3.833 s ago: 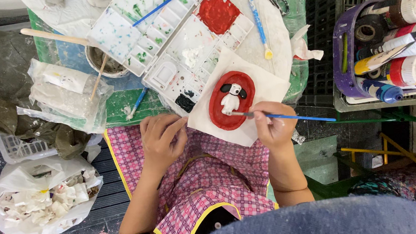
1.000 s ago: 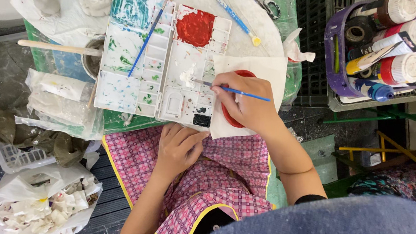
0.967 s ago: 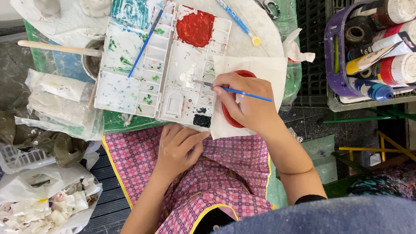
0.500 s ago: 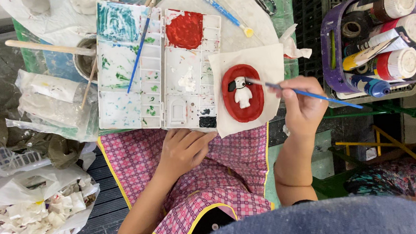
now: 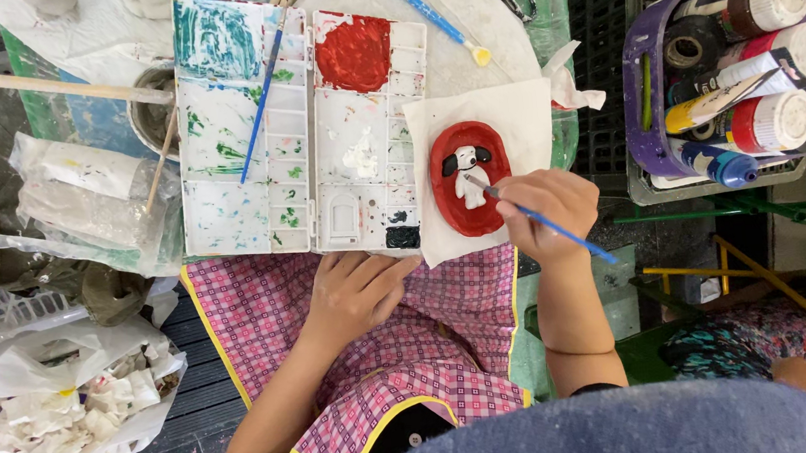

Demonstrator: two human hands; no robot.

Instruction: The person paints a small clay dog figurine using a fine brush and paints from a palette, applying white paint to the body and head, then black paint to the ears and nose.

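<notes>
Since half a second ago, right hand (image 5: 549, 212) has drawn nearer, grip pinching the light, thin brush (image 5: 539, 221) mid-handle over the fragile red plaque (image 5: 471, 191); left hand (image 5: 355, 294) rests loosely curled, holding nothing.

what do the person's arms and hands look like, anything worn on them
Both arms are bare from above the elbow down; no gloves, rings or watch show. The left hand and right hand have uncovered fingers. A dark sleeve edge shows at each upper arm. A pink checked apron with yellow trim covers the lap beneath them.
</notes>
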